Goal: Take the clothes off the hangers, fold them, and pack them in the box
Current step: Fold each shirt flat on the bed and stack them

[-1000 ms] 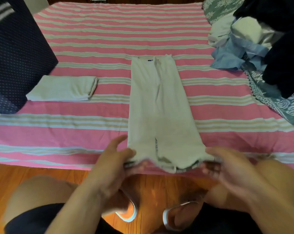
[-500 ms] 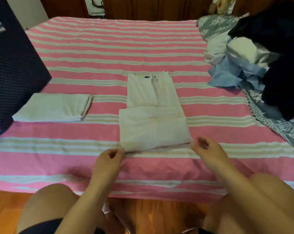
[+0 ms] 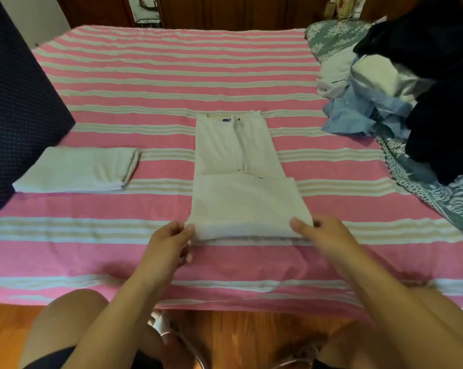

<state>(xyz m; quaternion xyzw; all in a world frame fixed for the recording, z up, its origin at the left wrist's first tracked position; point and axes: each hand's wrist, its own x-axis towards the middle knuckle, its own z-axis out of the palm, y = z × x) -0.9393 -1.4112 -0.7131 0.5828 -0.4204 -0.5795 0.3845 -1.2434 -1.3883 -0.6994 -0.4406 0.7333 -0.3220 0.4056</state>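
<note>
**Second fold of the white shirt, gripped at its near corners**

While the white shirt (image 3: 241,182) lies at the centre of the frame on the striped bedsheet (image 3: 172,75), its near edge, already doubled over, is pinched at both corners: by the left hand (image 3: 169,243) at the lower-left corner and by the right hand (image 3: 323,235) at the lower-right. For a clean fold, both corners are best lifted level and carried together toward the collar, so that the side edges stay aligned and no crease is trapped.

The long axis is run from the lower centre toward the top of the frame, with the collar pointed away from the person. A folded white garment (image 3: 78,169) is seen at the left, a dark box (image 3: 20,110) beyond it, and a pile of clothes (image 3: 398,89) at the upper right.
</note>
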